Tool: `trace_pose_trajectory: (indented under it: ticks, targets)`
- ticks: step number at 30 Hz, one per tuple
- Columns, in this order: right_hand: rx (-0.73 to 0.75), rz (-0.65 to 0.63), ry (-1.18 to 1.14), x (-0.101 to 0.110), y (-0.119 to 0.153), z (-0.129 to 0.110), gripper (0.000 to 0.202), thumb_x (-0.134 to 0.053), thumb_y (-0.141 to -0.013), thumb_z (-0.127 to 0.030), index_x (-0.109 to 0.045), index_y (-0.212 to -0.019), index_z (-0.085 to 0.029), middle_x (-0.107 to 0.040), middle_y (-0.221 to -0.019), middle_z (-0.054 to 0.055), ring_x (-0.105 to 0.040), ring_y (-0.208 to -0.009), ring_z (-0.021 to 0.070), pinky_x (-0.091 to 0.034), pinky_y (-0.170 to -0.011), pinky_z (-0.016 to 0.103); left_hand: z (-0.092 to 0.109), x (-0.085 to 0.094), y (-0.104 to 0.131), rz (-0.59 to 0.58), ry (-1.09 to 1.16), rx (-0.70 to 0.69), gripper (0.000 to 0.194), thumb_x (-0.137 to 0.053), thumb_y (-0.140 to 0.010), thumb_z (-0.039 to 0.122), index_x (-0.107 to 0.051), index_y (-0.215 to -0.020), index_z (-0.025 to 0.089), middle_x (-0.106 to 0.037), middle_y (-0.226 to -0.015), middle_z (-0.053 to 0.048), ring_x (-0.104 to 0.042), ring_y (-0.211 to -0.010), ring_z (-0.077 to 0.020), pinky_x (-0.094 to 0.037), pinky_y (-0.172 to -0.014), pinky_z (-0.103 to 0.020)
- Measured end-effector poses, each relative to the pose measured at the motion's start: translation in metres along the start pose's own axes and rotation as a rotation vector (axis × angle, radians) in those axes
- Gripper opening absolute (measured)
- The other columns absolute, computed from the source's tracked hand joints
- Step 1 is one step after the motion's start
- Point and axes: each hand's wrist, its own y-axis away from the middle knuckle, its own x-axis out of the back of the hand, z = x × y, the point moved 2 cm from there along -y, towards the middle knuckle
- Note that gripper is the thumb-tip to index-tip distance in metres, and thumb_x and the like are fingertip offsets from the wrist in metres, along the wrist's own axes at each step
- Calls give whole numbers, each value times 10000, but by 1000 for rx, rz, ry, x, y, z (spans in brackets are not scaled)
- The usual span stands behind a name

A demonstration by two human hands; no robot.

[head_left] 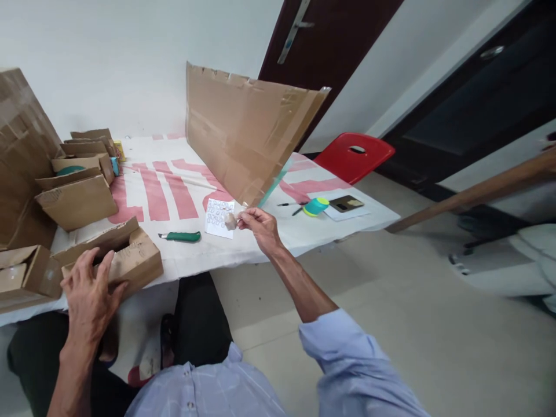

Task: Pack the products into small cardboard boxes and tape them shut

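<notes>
A brown cardboard box [141, 258], dark marks on its side, is seen at the edge of the table [256, 246]. It is touched by the left hand [89, 284], fingers spread; whether they are clamped cannot be told. Its long axis is angled from lower left to upper right. Farther off, a small pale scrap [230, 221] is pinched between right hand [260, 226] thumb and fingertips, over a printed sheet [218, 230]; its axis cannot be made out.
</notes>
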Motion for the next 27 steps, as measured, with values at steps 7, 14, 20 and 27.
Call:
trace_pose_trajectory:
  ticks: [7,14,20,27]
  targets:
    - [-22,-358,-131,-58,90,-72,301,-837,-859,-499,-759,-847,-209,-714,-697,5,-663,-642,152,-586,-682,313,83,0,5,53,713,126,517,-836,-920,416,-670,-1380,247,-726,-1362,-139,-719,-1216,-308,-627,-926,-413]
    - [-29,-539,-195,-93,167,-102,359,-805,-926,-560,-751,-863,-211,-772,-866,42,-665,-669,139,-607,-669,297,124,-21,28,-160,1252,502,489,-900,-845,480,-772,-1230,206,-820,-1167,-113,-769,-1002,-248,-610,-864,-339]
    - [-72,-491,-289,-88,184,-107,329,-834,-912,-515,-727,-820,-218,-764,-849,31,-638,-632,134,-578,-638,302,113,-7,41,-228,1609,607,527,-966,-782,428,-790,-1220,193,-838,-1181,-122,-795,-997,-245,-617,-888,-340]
    - [-150,-483,-426,-82,207,-110,359,-877,-870,-509,-679,-777,-224,-728,-771,0,-610,-606,133,-535,-613,304,124,1,60,-216,1849,682,467,-962,-791,435,-796,-1148,183,-830,-1201,-132,-793,-983,-233,-631,-819,-302]
